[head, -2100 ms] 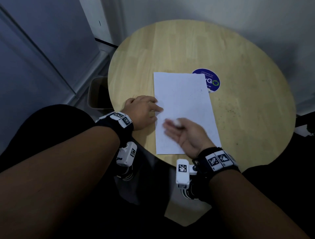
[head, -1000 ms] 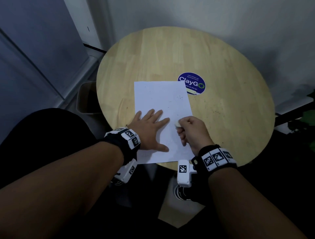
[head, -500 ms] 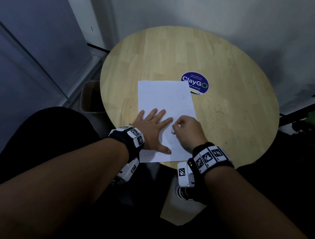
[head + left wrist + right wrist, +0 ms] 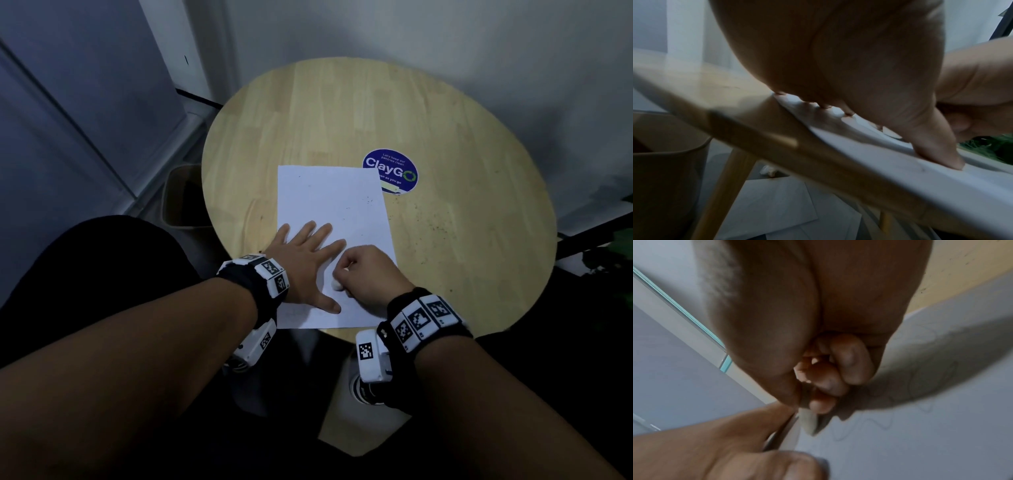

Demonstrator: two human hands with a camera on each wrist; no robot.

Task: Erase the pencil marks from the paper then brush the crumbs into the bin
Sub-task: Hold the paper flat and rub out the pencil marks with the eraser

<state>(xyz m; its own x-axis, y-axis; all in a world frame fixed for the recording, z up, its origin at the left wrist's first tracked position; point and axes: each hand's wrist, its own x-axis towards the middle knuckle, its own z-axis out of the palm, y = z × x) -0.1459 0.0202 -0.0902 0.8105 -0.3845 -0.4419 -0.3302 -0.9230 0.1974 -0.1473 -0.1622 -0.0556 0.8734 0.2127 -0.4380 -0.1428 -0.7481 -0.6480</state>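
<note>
Flat and spread, the left hand [image 4: 306,260] makes no grip at all: its straight fingers press the white sheet of paper [image 4: 330,205] down on the round pale wooden worktop [image 4: 342,113], the thumb near the sheet's near edge. Further left, on the floor beside the worktop, stands the tan open-topped bin [image 4: 178,195], well apart from the sheet.

Just right of that hand, the right hand [image 4: 368,277] has its fingers curled in a tight grip round a small white eraser [image 4: 336,284], whose tip meets the paper close to the left thumb. The right wrist view shows faint wavy pencil marks [image 4: 879,425] on the sheet beside the eraser, so erasing looks under way and unfinished, at least in this near part. The far part of the sheet appears mostly blank.

Further right, dark crumbs [image 4: 435,226] speckle the bare wood and the sheet's right side, near a round blue ClayGo sticker [image 4: 390,169]. None has been swept toward the bin, so the brushing step seems wholly left to do.
</note>
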